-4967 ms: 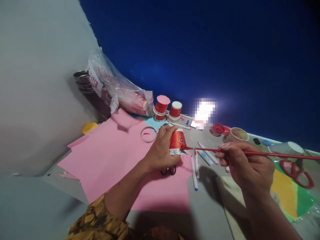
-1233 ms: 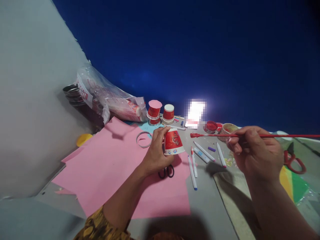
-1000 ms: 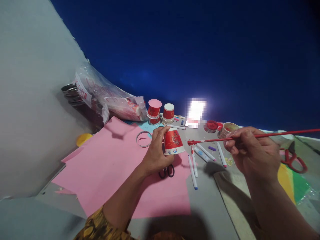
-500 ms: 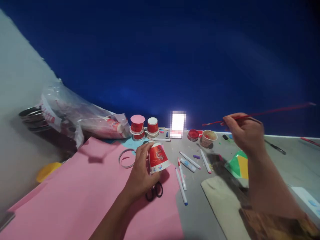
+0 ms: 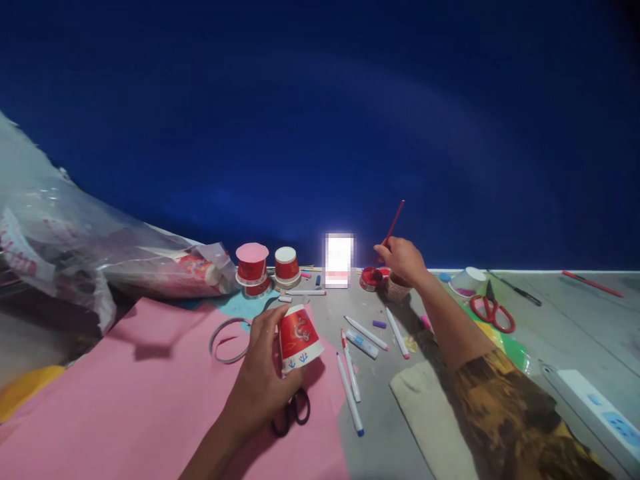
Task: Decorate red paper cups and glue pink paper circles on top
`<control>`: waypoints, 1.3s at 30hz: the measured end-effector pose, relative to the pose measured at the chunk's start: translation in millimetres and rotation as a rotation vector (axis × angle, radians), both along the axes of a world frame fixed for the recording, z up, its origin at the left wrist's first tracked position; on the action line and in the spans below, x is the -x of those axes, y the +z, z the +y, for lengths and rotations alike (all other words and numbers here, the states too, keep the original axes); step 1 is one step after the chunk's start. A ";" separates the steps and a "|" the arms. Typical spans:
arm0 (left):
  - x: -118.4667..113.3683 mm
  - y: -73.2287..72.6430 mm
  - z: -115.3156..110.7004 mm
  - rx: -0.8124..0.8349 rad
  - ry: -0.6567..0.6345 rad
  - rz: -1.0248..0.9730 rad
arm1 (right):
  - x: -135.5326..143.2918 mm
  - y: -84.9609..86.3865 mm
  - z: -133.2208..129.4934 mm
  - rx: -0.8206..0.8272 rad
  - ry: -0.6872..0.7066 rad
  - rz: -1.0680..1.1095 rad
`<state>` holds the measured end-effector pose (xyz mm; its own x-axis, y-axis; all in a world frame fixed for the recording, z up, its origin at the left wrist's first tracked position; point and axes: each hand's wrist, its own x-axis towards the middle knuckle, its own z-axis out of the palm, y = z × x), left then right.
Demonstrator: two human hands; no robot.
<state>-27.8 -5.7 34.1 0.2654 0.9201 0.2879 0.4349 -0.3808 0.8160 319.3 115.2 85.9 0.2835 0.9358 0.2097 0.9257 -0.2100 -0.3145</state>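
My left hand (image 5: 267, 363) grips a red paper cup (image 5: 299, 335) with a white rim, turned upside down and slightly tilted, above pink paper (image 5: 170, 400). Small blue and red marks show on its rim. My right hand (image 5: 404, 259) pinches a thin red paintbrush (image 5: 395, 222), its handle pointing up. The brush's lower end is over an open jar of red paint (image 5: 371, 279); its tip is hard to make out. Partly behind my right hand stands a paper cup (image 5: 397, 288) with a stained look.
Upturned red cups (image 5: 287, 265) and a plastic bag (image 5: 150, 247) are at the back left. Markers (image 5: 350, 393) lie mid-table beside a beige cloth (image 5: 433, 420). Red-handled scissors (image 5: 493, 313) and a white power strip (image 5: 597, 403) are at the right; black-handled scissors (image 5: 301, 407) lie below my left hand.
My right hand has moved left to the red paint jar, and the brush has swung from nearly level to steep. The view has shifted right. My left hand still holds the cup.
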 end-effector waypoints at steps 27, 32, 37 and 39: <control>-4.4 -5.7 1.3 0.037 0.004 -0.012 | -1.3 7.3 -13.6 0.024 -0.129 -0.079; -2.3 -7.4 3.5 0.029 0.032 -0.022 | 33.1 2.7 -87.7 0.185 0.231 0.037; -4.3 -14.0 7.3 0.003 0.089 -0.044 | 84.4 -22.7 -159.8 0.471 0.616 -0.129; -5.8 -16.7 7.2 -0.014 0.087 -0.052 | 98.5 -32.0 -175.3 0.499 0.662 -0.165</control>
<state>-22.0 1.5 17.3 0.1693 0.9347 0.3126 0.4241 -0.3554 0.8330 220.8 -60.1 53.9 -0.3534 0.8920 -0.2820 0.9328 0.3132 -0.1785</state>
